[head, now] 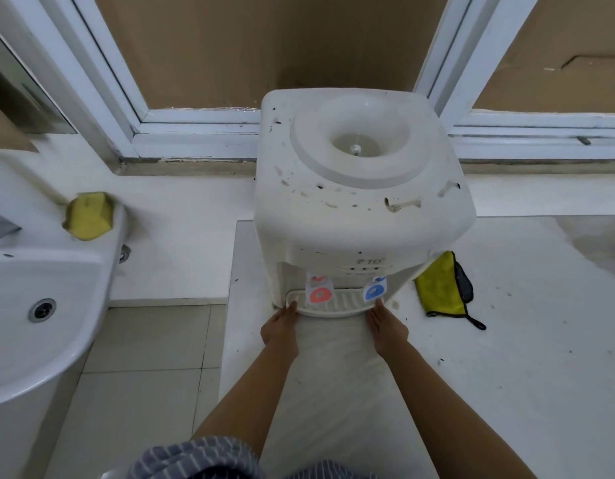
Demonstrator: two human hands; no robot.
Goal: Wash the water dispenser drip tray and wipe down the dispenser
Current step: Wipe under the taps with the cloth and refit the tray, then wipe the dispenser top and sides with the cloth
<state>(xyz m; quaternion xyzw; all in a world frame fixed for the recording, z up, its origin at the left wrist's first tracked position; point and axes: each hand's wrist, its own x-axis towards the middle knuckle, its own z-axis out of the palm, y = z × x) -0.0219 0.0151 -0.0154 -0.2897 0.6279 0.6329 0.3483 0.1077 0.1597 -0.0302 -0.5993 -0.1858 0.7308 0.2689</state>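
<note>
I have both hands at the drip tray (333, 302), which still sits seated in the base of the dispenser (357, 188), at 12 o'clock from me and low on the table (506, 340). My left hand (281, 328) has its fingers straight, tips touching the tray's left end; my right hand (385, 328) matches it, fingers flat against the right end. Neither has a real hold yet, so I judge the tray is about to be pulled toward 6 o'clock.

Risks as I see them:

- With only flat fingertips on a smooth rim, the tray may slip or come out skewed and jam if 1 side leads.
- I cannot tell whether water sits under the grille; a jerk would slop it onto the table and my lap.
- The red tap (319, 292) and blue tap (374, 288) hang just above the tray. Lifting too early could knock a lever.
- The dispenser has no bottle on top, so it is probably light. A hard tug may drag the whole body forward.
- The sink (40, 288) is at 9 o'clock, across a gap of tiled floor (143, 340), so a tilted carry would drip there.

The sponge (89, 216) waits at 10 o'clock on the sink's edge, the yellow cloth (440, 285) at 2 o'clock beside the dispenser.
</note>
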